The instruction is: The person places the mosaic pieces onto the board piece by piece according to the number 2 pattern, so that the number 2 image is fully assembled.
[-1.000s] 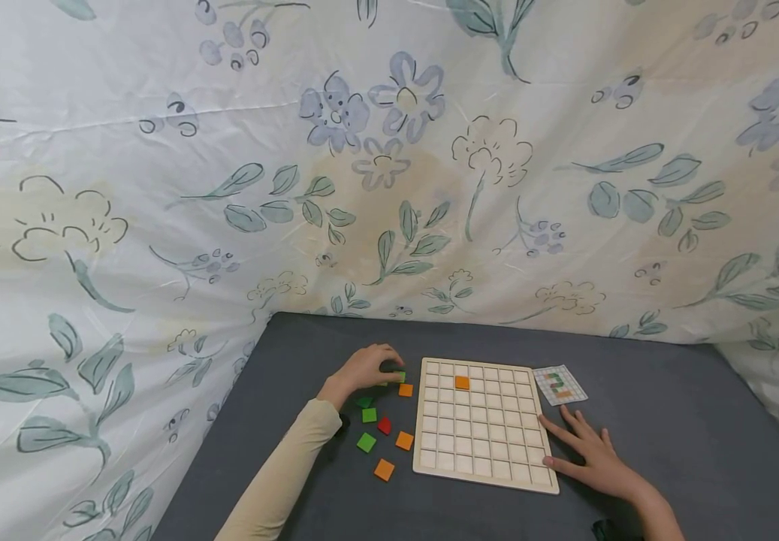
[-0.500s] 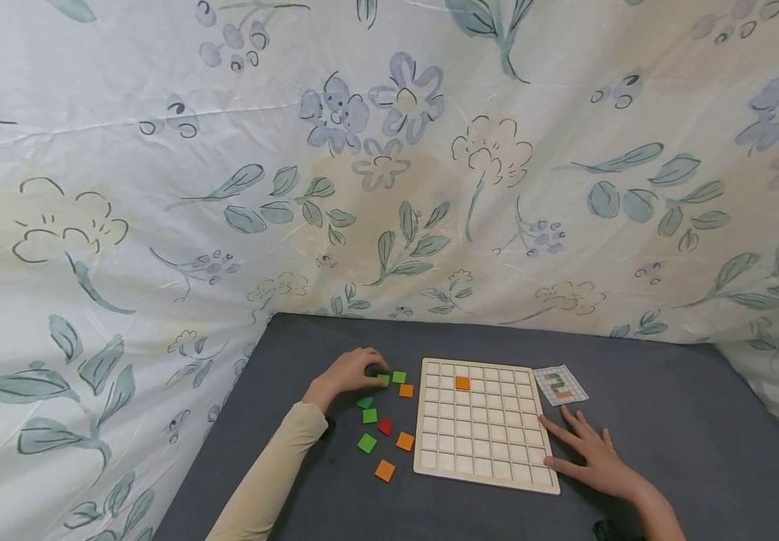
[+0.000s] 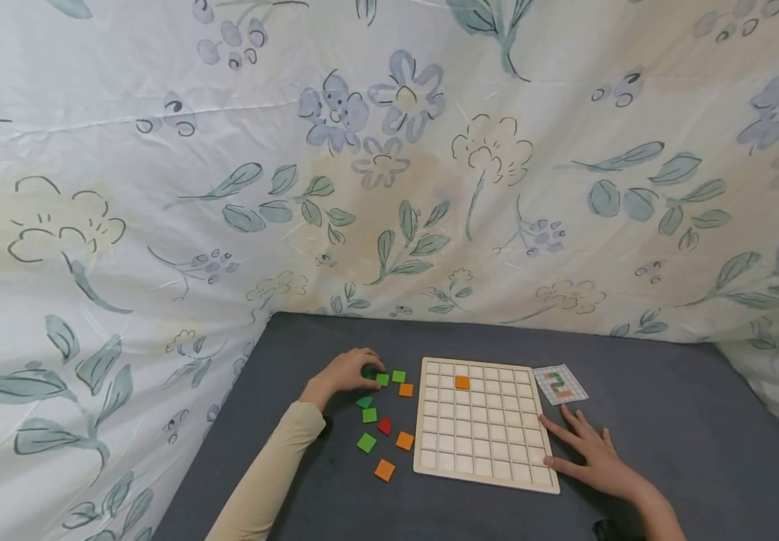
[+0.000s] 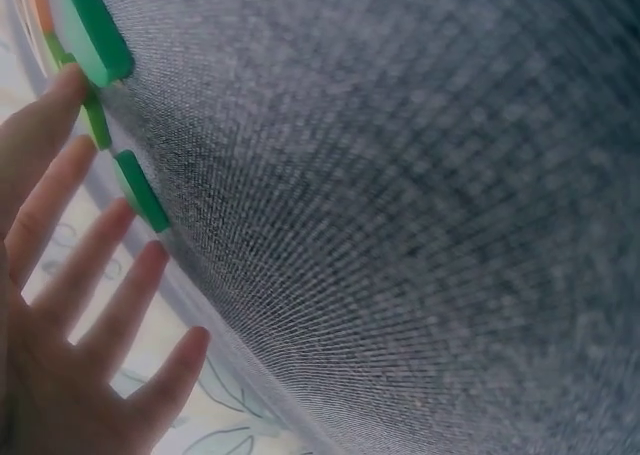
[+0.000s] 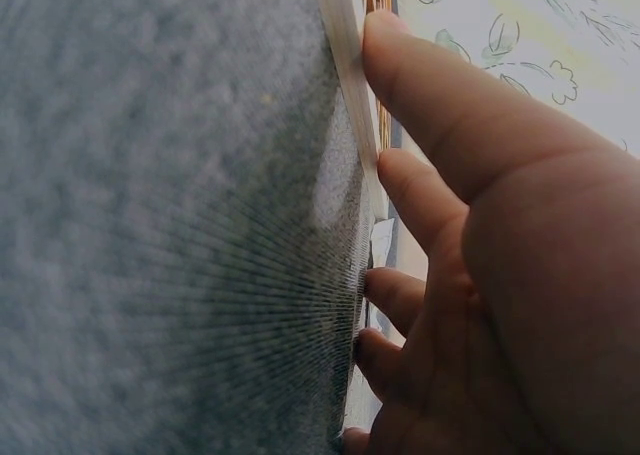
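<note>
My left hand [image 3: 348, 371] is low over the table at the left of the loose tiles, thumb and fingers apart. Beside its fingertips lies a light green square tile [image 3: 382, 380]; a dark green piece [image 3: 368, 371] shows between thumb and fingers. In the left wrist view the thumb tip overlaps a light green tile [image 4: 97, 120], and another dark green piece [image 4: 143, 191] lies near the fingertips. My right hand [image 3: 588, 454] rests with spread fingers at the right edge of the wooden grid board [image 3: 487, 482]. One orange tile [image 3: 462, 382] sits in its upper part.
Left of the board lie more green tiles [image 3: 366, 442], orange tiles [image 3: 384, 470] and a red piece [image 3: 384, 426]. A small pattern card [image 3: 560, 385] lies by the board's upper right corner. Floral cloth [image 3: 416, 225] hangs behind the dark table [image 3: 693, 421].
My left hand has drawn back to the left, uncovering two light green tiles and the dark green piece. The right hand and the board have stayed in place.
</note>
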Motion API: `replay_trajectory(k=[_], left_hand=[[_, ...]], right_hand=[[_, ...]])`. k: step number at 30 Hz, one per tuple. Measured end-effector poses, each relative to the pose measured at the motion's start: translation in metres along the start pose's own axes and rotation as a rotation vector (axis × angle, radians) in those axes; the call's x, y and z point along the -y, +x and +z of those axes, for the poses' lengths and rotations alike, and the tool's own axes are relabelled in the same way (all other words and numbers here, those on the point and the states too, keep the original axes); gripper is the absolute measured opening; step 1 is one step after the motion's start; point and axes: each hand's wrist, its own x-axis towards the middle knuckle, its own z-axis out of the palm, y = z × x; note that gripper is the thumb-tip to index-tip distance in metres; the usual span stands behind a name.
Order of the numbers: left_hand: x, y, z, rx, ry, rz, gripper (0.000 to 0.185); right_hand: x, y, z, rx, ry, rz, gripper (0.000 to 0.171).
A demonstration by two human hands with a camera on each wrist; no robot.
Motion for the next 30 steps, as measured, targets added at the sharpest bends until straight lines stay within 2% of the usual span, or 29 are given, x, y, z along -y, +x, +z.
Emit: replay_trajectory(k=[5,8,9,12,19,30], left_hand=[[0.001,-0.001,-0.001,-0.001,-0.006,-0.003,0.032],[0.002,-0.002,-0.001,-0.014,-0.03,0.016,0.03],[0.007,0.0,0.003,-0.027,-0.028,0.045,0.031],[0.006,-0.001,0.002,-0.034,-0.042,0.058,0.031],[0.001,0.0,0.002,-0.028,-0.004,-0.003,0.028],[-0.013,0.006,0.001,-0.064,0.005,0.018,0.027]], right_hand=[[0.001,0.0,0.0,0.004,-0.005,0.004,0.064],[0.001,0.001,0.0,0.003,-0.008,0.005,0.064],[0.0,0.001,0.0,0.004,-0.006,0.005,0.064],[0.0,0.001,0.0,0.004,-0.004,0.006,0.064],[0.0,0.001,0.0,0.006,-0.006,0.005,0.063],[-0.001,0.0,0.001,0.001,-0.01,0.002,0.064]])
